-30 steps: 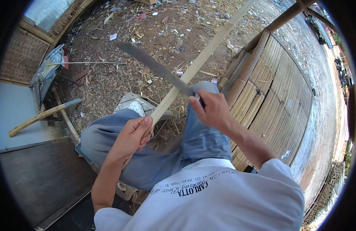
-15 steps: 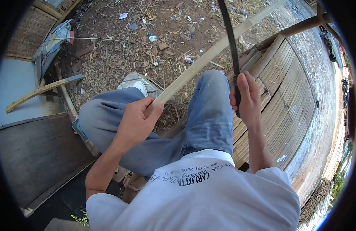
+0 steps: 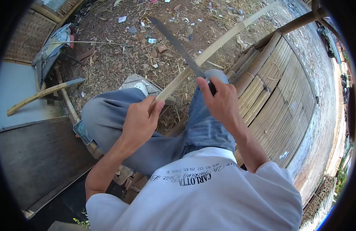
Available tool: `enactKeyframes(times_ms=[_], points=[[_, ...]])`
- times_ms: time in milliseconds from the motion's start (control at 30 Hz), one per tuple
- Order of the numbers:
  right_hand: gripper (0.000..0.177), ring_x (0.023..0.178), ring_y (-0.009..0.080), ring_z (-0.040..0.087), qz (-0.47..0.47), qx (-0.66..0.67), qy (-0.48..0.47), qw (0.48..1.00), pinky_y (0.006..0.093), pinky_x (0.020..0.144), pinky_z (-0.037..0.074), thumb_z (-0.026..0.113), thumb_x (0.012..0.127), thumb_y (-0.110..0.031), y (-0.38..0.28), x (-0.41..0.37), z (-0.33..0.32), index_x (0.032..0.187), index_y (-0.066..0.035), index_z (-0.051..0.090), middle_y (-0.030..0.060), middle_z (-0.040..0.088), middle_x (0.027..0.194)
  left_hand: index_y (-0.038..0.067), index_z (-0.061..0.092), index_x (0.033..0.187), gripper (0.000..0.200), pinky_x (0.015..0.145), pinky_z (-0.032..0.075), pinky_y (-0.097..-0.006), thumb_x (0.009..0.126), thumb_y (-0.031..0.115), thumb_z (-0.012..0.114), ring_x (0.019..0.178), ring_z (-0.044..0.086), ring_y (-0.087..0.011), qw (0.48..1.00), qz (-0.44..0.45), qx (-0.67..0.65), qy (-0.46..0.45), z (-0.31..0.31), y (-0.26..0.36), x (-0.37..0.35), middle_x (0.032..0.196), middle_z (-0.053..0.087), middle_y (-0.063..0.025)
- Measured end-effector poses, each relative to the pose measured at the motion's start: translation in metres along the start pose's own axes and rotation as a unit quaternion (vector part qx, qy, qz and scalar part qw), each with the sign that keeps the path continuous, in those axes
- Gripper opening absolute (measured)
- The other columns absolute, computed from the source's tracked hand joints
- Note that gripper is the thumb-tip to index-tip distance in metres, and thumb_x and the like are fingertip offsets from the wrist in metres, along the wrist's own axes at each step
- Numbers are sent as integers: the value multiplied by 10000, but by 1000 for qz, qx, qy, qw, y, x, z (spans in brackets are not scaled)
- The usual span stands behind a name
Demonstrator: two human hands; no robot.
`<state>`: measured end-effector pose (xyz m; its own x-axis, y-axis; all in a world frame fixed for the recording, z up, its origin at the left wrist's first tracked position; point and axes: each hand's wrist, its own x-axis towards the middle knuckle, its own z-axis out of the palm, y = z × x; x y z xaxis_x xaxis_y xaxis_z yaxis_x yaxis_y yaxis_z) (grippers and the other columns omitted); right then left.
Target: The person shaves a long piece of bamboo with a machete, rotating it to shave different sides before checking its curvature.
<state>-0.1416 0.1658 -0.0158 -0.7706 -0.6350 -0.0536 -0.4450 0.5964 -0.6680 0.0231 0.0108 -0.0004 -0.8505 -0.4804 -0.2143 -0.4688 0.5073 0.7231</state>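
My left hand point(image 3: 141, 119) grips the near end of a long pale strip of split bamboo point(image 3: 220, 41), above my left thigh. The strip slants away to the upper right, far past my knees. In my right hand point(image 3: 221, 96) is the dark handle of a long knife point(image 3: 176, 45), held over my right knee. Its blade points to the upper left and crosses over the strip a little way beyond my left hand.
A bamboo-slat platform point(image 3: 280, 92) lies to my right. On the left are a curved wooden piece point(image 3: 45, 94) and a dark panel point(image 3: 39, 154). Litter and shavings cover the dirt ground point(image 3: 112, 50) ahead. A white shoe point(image 3: 141, 87) shows beyond my left knee.
The knife has swung from upright on the right down and leftward across the bamboo strip. My right hand has moved left toward the strip; my left hand keeps its hold.
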Motion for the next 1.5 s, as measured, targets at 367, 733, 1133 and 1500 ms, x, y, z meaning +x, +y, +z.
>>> enactKeyframes(times_ms=[367,733,1133,1500], points=[[532,535,415,573,-57,28,28,998,482,539,446,530,952,-474,16,-12,21,705,-5,570,197,543,530,-46,616,897,262,468,329,-341,976,198,565,476,419,-129,997,-30,-59,-42,0,-1,3,552,497,-96],[581,455,164,489,180,363,99,909,320,467,398,466,963,-555,100,56,-40,748,-22,551,42,468,503,-15,603,828,337,462,267,-241,1012,251,509,521,334,-29,973,-98,-168,-123,1,-13,-1,565,428,43],[254,452,39,429,68,639,124,756,222,432,369,746,829,-125,38,47,5,965,1,572,-25,510,616,19,529,776,387,469,262,-242,1020,317,499,515,313,-40,979,-82,-122,-138,-8,-5,-8,556,398,44],[313,470,40,443,62,646,30,760,209,437,395,728,849,-92,-12,0,29,1065,18,531,144,706,931,18,536,790,409,467,298,-262,1039,329,443,496,380,-58,992,-36,-93,-82,-6,19,-8,531,440,1]])
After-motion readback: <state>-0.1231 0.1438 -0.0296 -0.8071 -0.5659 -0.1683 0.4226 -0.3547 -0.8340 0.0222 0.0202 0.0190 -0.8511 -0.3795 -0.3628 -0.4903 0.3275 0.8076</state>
